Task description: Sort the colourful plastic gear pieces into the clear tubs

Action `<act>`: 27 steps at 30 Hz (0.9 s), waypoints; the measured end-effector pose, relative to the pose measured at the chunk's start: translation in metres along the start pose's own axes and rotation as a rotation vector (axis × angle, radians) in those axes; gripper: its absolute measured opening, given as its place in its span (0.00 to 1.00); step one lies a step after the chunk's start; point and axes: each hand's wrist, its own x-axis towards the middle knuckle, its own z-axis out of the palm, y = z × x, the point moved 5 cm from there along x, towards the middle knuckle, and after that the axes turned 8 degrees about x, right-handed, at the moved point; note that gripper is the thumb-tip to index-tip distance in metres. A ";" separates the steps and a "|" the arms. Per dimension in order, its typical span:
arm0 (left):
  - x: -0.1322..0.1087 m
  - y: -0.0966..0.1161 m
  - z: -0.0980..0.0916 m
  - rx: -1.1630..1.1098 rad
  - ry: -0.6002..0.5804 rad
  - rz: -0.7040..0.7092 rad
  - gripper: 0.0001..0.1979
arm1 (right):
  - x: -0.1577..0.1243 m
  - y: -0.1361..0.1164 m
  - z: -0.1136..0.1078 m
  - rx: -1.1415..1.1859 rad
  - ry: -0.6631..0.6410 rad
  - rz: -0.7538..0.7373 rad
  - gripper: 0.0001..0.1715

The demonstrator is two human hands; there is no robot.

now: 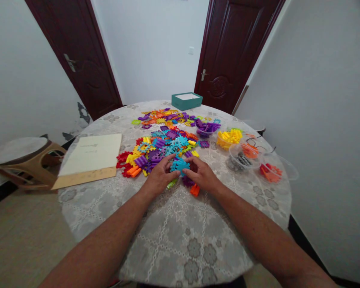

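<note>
Between my two hands is a blue toothed plastic building piece (180, 165), held just in front of a large heap. My left hand (160, 176) grips its left side, thumb near the lower edge. From the right, my right hand (200, 174) pinches the same piece with thumb and fingers. Behind them spreads the pile of coloured toothed pieces (156, 154) in purple, blue, red, yellow and orange. An orange piece (195, 190) lies on the cloth below my right hand, beside a partly covered purple piece (187, 181). A green piece (172, 184) sits under my left hand.
Clear bowls at the right hold purple pieces (208, 128), yellow pieces (229, 137), grey pieces (240, 161) and red-orange pieces (270, 173). A teal box (186, 102) stands at the table's far edge. An open cream folder (91, 154) lies left. A wooden stool (27, 164) is beside the round table (168, 240).
</note>
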 end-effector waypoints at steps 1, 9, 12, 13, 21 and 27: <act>0.000 0.000 0.000 0.009 0.003 -0.003 0.41 | 0.000 0.000 0.000 0.009 0.012 0.008 0.16; 0.002 -0.005 0.001 -0.131 0.030 -0.034 0.27 | 0.002 0.000 -0.005 0.248 0.048 0.119 0.14; 0.003 -0.009 0.001 -0.159 0.052 -0.079 0.22 | 0.005 0.008 -0.014 0.419 0.098 0.198 0.16; 0.003 -0.009 0.001 -0.144 0.061 -0.094 0.22 | 0.006 0.011 -0.018 0.478 0.137 0.221 0.17; -0.001 -0.005 0.001 0.253 0.005 -0.061 0.16 | 0.014 0.017 -0.046 0.665 0.350 0.256 0.22; -0.007 0.007 -0.004 0.708 0.046 0.143 0.14 | 0.012 0.014 -0.037 0.663 0.289 0.284 0.21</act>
